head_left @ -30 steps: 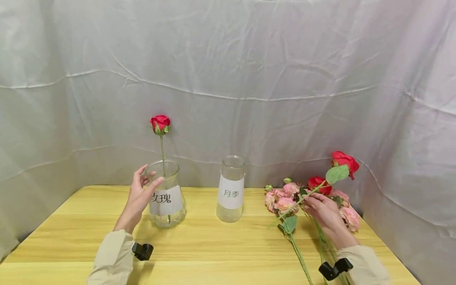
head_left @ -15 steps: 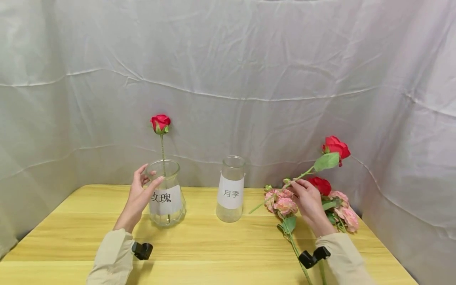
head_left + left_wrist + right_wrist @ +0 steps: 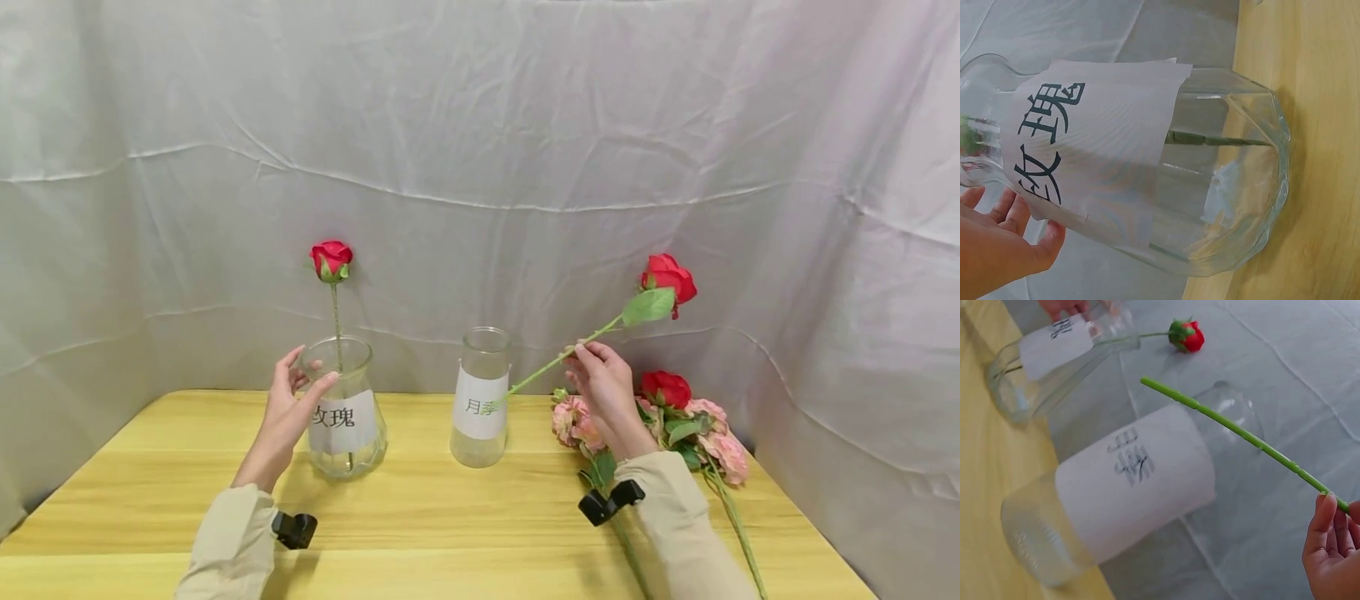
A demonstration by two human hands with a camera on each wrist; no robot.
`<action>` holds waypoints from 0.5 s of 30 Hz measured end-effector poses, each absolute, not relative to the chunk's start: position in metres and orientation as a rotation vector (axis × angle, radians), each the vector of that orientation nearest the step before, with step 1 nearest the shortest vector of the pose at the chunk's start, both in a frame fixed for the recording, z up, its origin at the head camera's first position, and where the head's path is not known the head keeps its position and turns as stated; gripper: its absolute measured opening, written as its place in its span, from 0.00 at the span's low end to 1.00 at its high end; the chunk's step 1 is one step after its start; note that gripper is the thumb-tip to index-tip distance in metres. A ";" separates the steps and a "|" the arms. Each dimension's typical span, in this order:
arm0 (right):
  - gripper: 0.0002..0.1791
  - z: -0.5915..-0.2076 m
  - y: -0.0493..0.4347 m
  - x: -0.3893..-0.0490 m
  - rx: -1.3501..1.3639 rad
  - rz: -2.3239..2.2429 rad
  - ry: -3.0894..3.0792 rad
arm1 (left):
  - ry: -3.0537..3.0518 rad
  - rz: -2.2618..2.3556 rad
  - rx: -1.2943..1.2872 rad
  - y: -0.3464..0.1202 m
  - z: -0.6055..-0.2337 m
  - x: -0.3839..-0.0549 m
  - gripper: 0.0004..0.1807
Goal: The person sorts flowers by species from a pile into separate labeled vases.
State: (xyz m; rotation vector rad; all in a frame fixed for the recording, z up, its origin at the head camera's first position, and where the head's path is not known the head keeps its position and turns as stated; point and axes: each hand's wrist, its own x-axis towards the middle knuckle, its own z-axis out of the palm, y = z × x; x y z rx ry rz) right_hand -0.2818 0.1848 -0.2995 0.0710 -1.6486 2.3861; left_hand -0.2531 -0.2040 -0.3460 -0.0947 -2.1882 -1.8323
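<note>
My left hand [image 3: 283, 417] holds the wide glass vase [image 3: 366, 460] on the left, thumb and fingers around its neck. A paper label with black characters wraps that vase, and a single red rose [image 3: 331, 260] stands upright in it. In my right hand [image 3: 606, 393] a second red rose [image 3: 669, 279] is pinched by its green stem [image 3: 1241, 432]. This rose slants, bloom up to the right, and its stem end overlaps the label of the narrow glass vase [image 3: 478, 452] in the head view. No flower stands in the narrow vase.
Right of my right hand lie another red rose [image 3: 666, 388] and several pink flowers [image 3: 723, 457], their stems toward the front edge of the wooden table [image 3: 420, 533]. My right forearm covers some of them. A grey curtain [image 3: 480, 208] hangs behind the table.
My right hand has moved left and up with the rose, away from the lying flowers and toward the narrow vase. The left hand has stayed at the wide vase.
</note>
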 end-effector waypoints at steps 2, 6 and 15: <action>0.04 -0.293 0.180 -0.284 0.089 2.383 -1.646 | -2.182 -1.832 -0.095 -0.204 -0.345 -0.253 0.47; 0.04 -0.280 0.168 -0.287 0.117 2.378 -1.637 | -2.177 -1.832 -0.093 -0.203 -0.344 -0.253 0.47; 0.03 -0.267 0.141 -0.293 0.145 2.389 -1.622 | -2.172 -1.848 -0.085 -0.204 -0.346 -0.253 0.47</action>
